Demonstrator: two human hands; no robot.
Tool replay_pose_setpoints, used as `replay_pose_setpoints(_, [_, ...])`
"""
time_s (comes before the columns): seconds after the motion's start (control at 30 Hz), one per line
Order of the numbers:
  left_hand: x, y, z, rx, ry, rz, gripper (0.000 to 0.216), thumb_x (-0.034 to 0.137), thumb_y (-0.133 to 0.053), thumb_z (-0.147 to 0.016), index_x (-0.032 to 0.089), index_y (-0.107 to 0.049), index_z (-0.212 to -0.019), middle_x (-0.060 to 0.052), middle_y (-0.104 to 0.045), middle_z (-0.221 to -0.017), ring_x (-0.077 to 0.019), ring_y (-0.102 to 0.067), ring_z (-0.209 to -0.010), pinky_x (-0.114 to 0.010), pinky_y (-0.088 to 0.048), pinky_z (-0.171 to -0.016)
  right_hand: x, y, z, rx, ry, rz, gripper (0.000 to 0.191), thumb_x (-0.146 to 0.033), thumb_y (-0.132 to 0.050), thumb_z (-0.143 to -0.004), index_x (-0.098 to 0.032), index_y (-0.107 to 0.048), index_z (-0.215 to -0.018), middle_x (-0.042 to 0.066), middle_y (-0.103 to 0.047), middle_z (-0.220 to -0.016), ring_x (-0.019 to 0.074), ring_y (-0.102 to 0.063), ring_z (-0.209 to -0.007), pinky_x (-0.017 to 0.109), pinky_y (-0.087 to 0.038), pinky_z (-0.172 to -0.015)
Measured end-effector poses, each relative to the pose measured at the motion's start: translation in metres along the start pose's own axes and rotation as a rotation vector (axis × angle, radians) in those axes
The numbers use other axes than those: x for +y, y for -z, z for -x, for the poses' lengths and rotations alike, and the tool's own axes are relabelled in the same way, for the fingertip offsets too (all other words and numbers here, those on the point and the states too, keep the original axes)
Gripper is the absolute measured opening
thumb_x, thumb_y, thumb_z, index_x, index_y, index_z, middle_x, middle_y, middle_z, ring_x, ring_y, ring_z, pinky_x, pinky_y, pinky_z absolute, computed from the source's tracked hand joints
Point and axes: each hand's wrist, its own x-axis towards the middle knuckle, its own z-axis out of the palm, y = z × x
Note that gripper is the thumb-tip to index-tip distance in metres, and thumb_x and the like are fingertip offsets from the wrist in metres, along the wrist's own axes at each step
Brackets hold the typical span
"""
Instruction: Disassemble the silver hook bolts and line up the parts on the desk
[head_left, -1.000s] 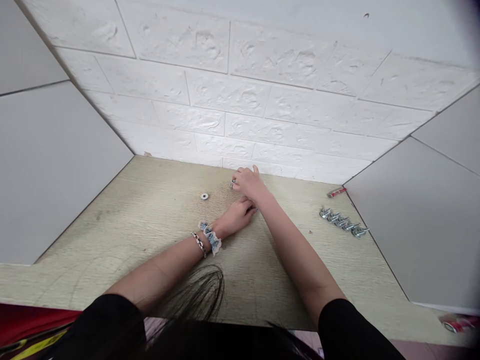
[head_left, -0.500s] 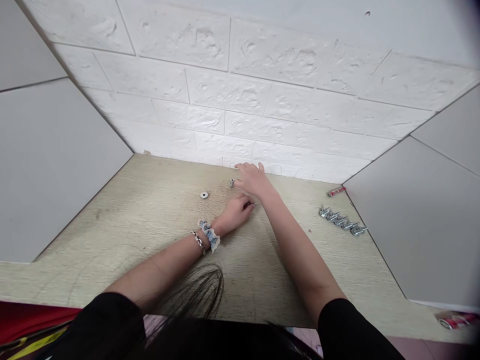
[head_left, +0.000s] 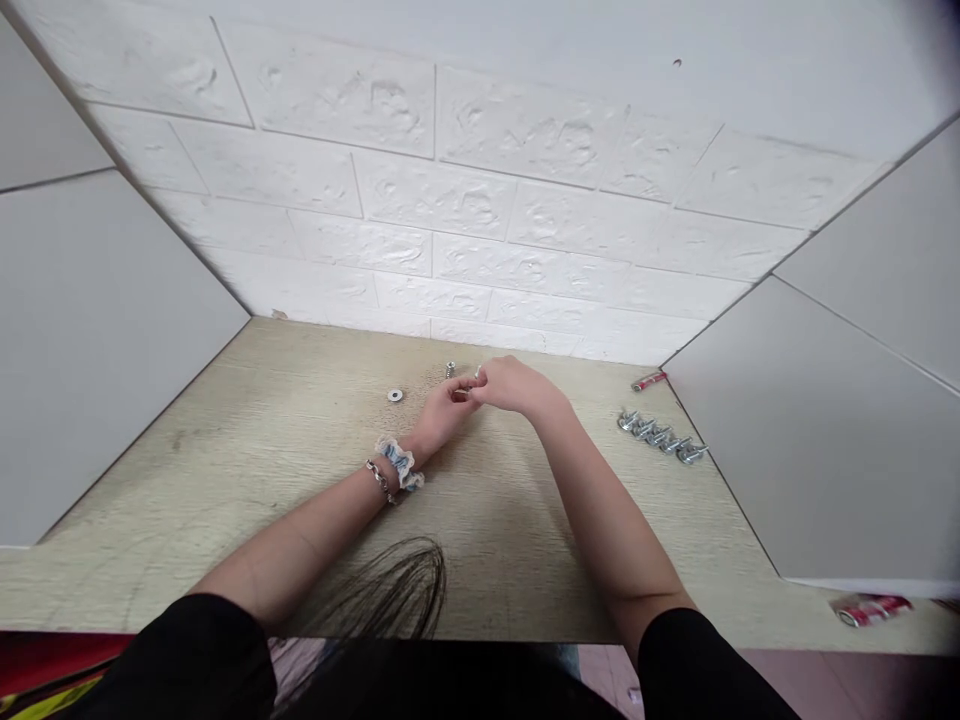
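And here are the hands, left [head_left: 439, 415] and right [head_left: 517, 385], meeting over the desk [head_left: 315, 420], fingertips together! Take that meeting point as the clock's centre: the screw [head_left: 450, 370] sits at ten, just beyond the left fingers, the washer [head_left: 395, 396] near nine. Both lie close in, probably for a short reach. Over past three, the bolts [head_left: 661, 437] line up in a slanting row beside the side panel [head_left: 810, 430], likely parked there to leave elbow room. The left forearm rests low across the desk, perhaps for steadiness, while the right wrist arches above.

Now, what's in that grip? Can't tell! The curled fingers cover it; a pale glint shows, metal or nail, no saying. Does the screw stand or lie? Too small to call. A red tube [head_left: 649, 381] at three, another [head_left: 874, 609] at four: labels unreadable. Loose hair [head_left: 405, 590] veils the desk at six.
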Motion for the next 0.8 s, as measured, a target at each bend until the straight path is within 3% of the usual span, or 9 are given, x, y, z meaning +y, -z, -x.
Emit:
replay_pose_setpoints(0.27, [0.002,0.000,0.000,0.091,-0.055,0.057,0.022,0.027,-0.067,-0.065,0.014,-0.061,-0.082,-0.003,-0.065,-0.081,-0.0140,-0.058,-0.075,-0.028,-0.045,-0.074,0.006,-0.004,-0.009,0.002,-0.017,-0.087,0.022,-0.036,-0.052,-0.074,-0.018,-0.054,-0.063,0.002,-0.052,-0.063,0.0109,-0.042,-0.055,0.025,-0.026,-0.049])
replay_pose_setpoints(0.43, [-0.003,-0.002,0.002,0.059,-0.117,-0.043,0.025,0.031,-0.070,-0.064,0.015,-0.060,-0.081,-0.002,-0.063,-0.078,-0.0137,-0.056,-0.072,-0.028,-0.045,-0.069,0.012,0.002,-0.007,-0.059,0.029,-0.099,0.022,-0.034,-0.055,-0.067,-0.017,-0.050,-0.055,-0.002,-0.042,-0.053,0.0092,-0.037,-0.051,0.025,-0.023,-0.048])
replay_pose_setpoints(0.7, [-0.004,-0.003,0.004,0.052,-0.102,-0.079,0.036,0.026,-0.069,-0.066,0.016,-0.055,-0.098,0.002,-0.057,-0.072,-0.0120,-0.054,-0.068,-0.027,-0.045,-0.068,0.013,0.004,-0.003,-0.049,0.028,-0.116,0.019,-0.027,-0.053,-0.064,-0.018,-0.044,-0.050,-0.004,-0.031,-0.049,0.0083,-0.028,-0.048,0.026,-0.019,-0.046])
replay_pose_setpoints(0.8, [-0.003,-0.002,0.003,0.074,-0.089,-0.117,0.044,0.025,-0.067,-0.068,0.017,-0.051,-0.108,0.002,-0.054,-0.072,-0.0115,-0.053,-0.068,-0.027,-0.044,-0.069,0.014,0.007,0.000,0.017,0.007,-0.088,0.017,-0.025,-0.051,-0.066,-0.018,-0.047,-0.051,-0.003,-0.037,-0.050,0.0087,-0.031,-0.049,0.026,-0.021,-0.047])
